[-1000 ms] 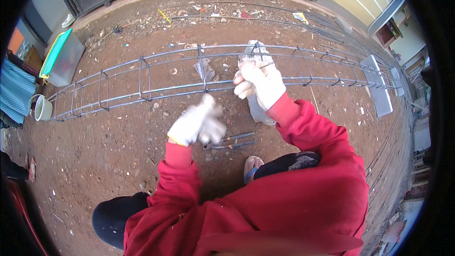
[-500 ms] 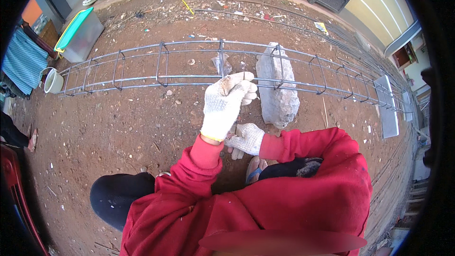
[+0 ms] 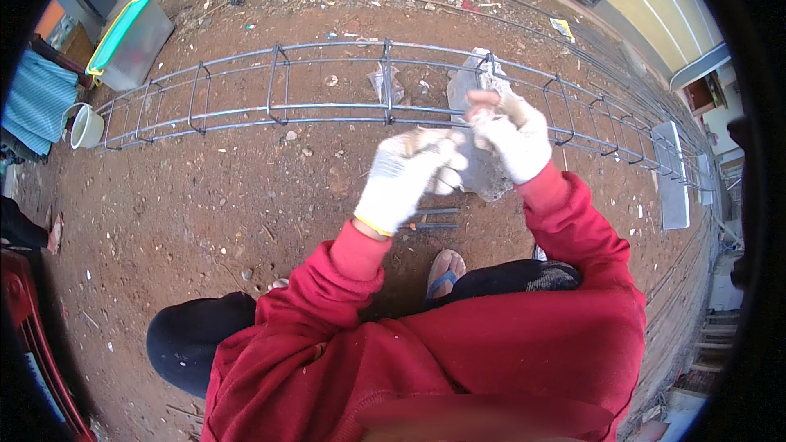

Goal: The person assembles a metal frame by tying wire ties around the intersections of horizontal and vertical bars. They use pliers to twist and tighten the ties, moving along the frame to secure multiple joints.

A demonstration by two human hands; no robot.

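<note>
My left hand (image 3: 407,176) and my right hand (image 3: 512,135) are both in white work gloves, raised close together in front of me over the red dirt ground (image 3: 205,205). The left one is smeared by motion, so I cannot tell whether its fingers are curled shut or spread. The right hand is pinched closed, bare fingertips showing through the worn glove, but whatever it pinches is too thin or too hidden to make out.

Just beyond my hands lies the long steel rebar cage (image 3: 278,86). Its long axis runs from the left side of the view, near a white bucket (image 3: 85,126), across to the far right, where it curves off toward the rim and is cut short by the picture's dark edge. My hands cover part of its near bars. A grey rock (image 3: 483,172) stands against the cage, half hidden behind my gloves.

Below my left hand some short dark metal pieces (image 3: 430,219) lie on the ground, their shape hard to read. My sandalled foot (image 3: 444,272) shows just under them.
</note>
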